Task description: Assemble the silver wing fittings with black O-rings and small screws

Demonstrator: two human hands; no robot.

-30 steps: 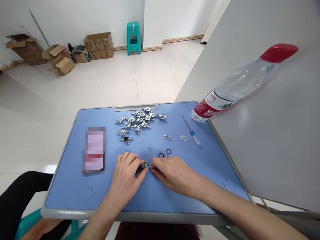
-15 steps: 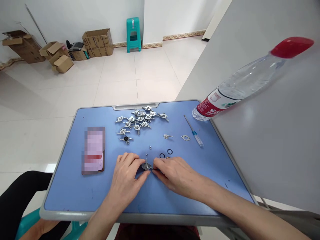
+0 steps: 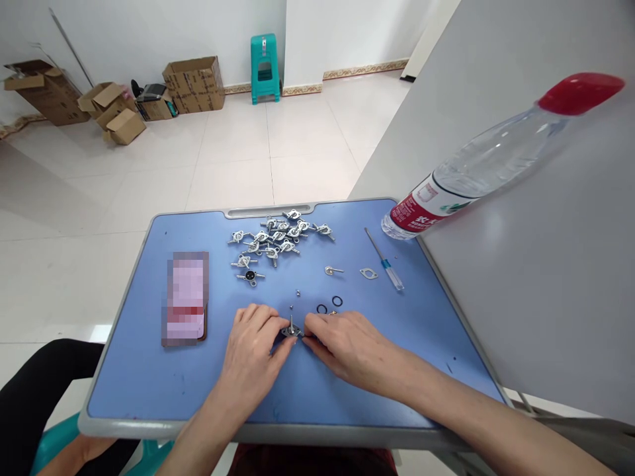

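A small metal valve [image 3: 292, 330] with an upright lever lies low over the table, gripped from both sides. My left hand [image 3: 254, 344] pinches its left side between thumb and fingers. At the other end my right hand [image 3: 347, 340] is closed on the valve's right side, and its fingers hide that part. Just beyond the hands are two tiny metal pieces [image 3: 298, 293], two black O-rings [image 3: 337, 301] and a shiny bit partly covered by my right fingers. Further off lie a loose lever [image 3: 333, 270] and a flat oval metal plate [image 3: 368, 273].
Several similar valves [image 3: 278, 236] are heaped at the far side of the blue table [image 3: 149, 383]. A phone [image 3: 186, 297] lies left; a screwdriver [image 3: 391, 272] and a tall water bottle [image 3: 476, 165] are right. Another person's leg [image 3: 44, 383] shows at left.
The valve and my left fingers have shifted very slightly. Both hands keep their hold, and the other things stay where they were.
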